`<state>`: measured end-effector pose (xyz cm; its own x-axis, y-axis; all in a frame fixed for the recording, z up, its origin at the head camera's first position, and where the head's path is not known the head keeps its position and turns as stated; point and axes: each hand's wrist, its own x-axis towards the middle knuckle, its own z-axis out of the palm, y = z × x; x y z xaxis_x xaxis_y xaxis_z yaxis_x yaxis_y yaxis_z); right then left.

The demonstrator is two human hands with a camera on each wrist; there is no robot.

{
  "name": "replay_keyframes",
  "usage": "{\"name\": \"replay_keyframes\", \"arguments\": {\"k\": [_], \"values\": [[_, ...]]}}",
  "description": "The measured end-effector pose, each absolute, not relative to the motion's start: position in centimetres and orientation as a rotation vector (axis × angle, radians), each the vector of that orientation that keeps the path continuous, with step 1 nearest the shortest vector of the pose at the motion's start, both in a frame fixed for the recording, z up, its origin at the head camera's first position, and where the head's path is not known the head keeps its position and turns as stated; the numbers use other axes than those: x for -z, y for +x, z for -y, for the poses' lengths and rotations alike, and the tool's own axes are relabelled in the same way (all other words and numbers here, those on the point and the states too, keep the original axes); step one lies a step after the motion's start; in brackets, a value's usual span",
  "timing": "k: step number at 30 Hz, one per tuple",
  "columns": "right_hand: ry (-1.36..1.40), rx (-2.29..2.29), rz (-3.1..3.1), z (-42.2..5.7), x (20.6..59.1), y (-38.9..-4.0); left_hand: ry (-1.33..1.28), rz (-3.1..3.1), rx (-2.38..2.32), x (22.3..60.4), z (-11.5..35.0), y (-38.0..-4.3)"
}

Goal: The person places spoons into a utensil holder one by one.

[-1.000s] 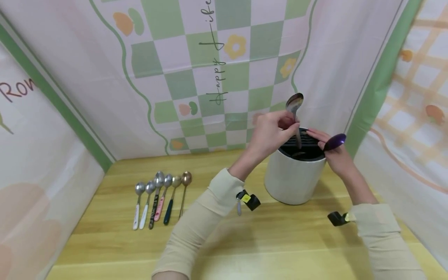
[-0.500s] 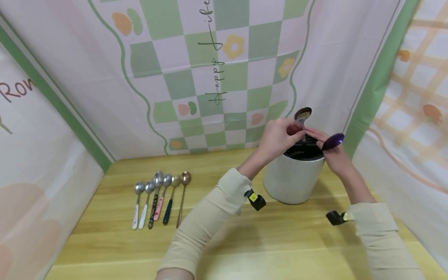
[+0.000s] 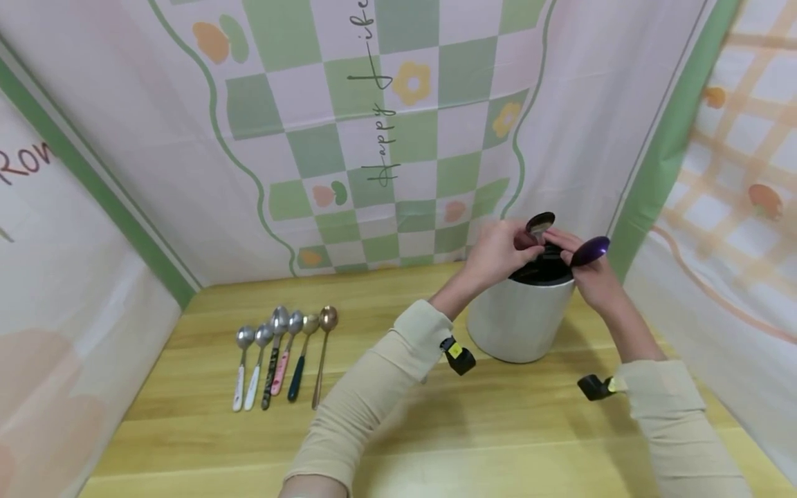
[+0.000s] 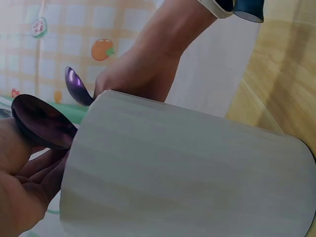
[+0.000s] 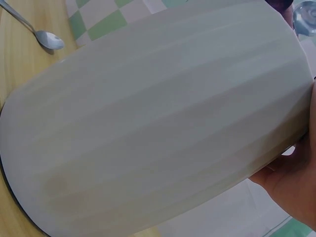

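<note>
My left hand (image 3: 501, 252) pinches a metal spoon (image 3: 539, 222) just below its bowl, over the open top of a white ribbed utensil holder (image 3: 519, 321). The spoon's bowl points up; its handle is hidden by my fingers and the holder's rim. On the far right side, my right hand (image 3: 594, 277) grips the holder at its rim, fingers reaching over the black slotted top. A purple spoon (image 3: 590, 251) stands in the holder in front of that hand, bowl outward. In the left wrist view both the held spoon (image 4: 44, 121) and the purple spoon (image 4: 76, 86) jut past the rim.
Several spoons lie in a row at the table's left, among them a pink-handled spoon (image 3: 281, 370) and a copper-coloured spoon (image 3: 322, 360). Another silver spoon (image 5: 49, 40) lies near the holder. Patterned cloth (image 3: 411, 152) hangs close behind the wooden table (image 3: 498, 429).
My left hand has moved down and right, lowering the spoon handle-first into the holder until mainly its bowl shows above. My right hand has stayed at the rim.
</note>
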<state>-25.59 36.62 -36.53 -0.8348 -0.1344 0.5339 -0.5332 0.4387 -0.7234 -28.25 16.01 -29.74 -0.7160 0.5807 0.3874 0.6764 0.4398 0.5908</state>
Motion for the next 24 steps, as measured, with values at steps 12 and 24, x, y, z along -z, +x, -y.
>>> {"name": "replay_keyframes", "arguments": {"k": [12,24], "values": [[0.538,-1.36,2.3,-36.7,36.6,-25.6,-1.217,2.573,1.102,30.7,-16.2,-29.1],[0.586,-1.34,2.301,-36.4,36.4,-25.6,-1.408,2.602,1.047,30.1,-14.6,-29.3]]}}
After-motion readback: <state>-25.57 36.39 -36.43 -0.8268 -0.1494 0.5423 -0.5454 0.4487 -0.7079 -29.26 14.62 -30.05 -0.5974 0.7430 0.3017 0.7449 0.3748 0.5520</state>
